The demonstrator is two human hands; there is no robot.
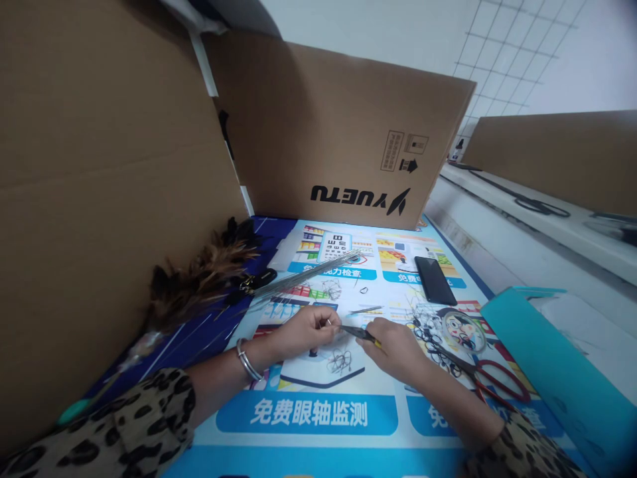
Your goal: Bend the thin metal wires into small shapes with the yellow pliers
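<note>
My left hand point(318, 326) is closed in a pinch on a thin piece of wire point(329, 322), of which only a short bit shows. Wrapped around the handles of a pair of pliers point(358, 332) is my right hand point(393, 344). The jaws point left and meet the left fingertips; whether they grip the wire I cannot tell. Just below the hands lies a small tangle of bent wire point(339, 361). Behind them rest a few short straight wires point(365, 310) and a long bundle of thin metal wires point(308, 273).
Red-handled scissors point(502, 382) lie at the right beside a round clear dish point(464, 330) and dark wire loops point(423, 328). Farther back is a black phone point(435, 280). Brown feathers point(199, 275) lean on the left cardboard point(109, 166). A teal box point(557, 372) stands right.
</note>
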